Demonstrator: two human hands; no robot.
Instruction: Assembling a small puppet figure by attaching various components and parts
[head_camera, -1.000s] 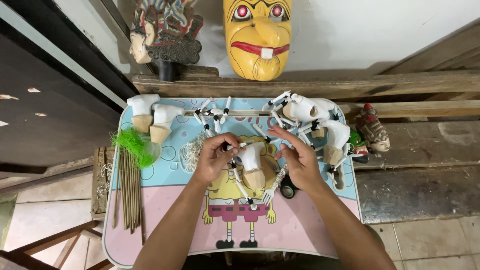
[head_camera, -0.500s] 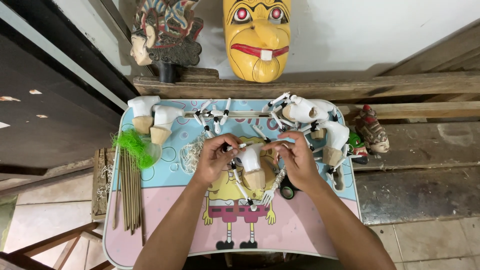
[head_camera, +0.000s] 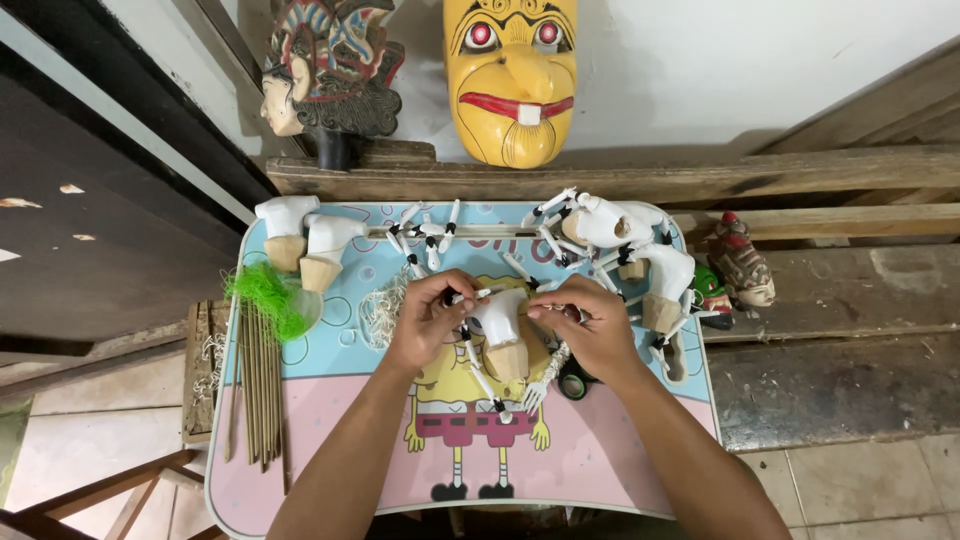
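left hand (head_camera: 425, 320) and right hand (head_camera: 590, 325) pinching white puppet torso (head_camera: 500, 325) — on cartoon table (head_camera: 330, 440)

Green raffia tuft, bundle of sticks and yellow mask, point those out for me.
green raffia tuft (head_camera: 264, 296), head view, middle of its strands
bundle of sticks (head_camera: 257, 390), head view, mid-length
yellow mask (head_camera: 512, 75), head view, its nose

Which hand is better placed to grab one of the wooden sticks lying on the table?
Left. The left hand is nearer the wooden sticks at the table's left edge; the right hand is across the white puppet torso.
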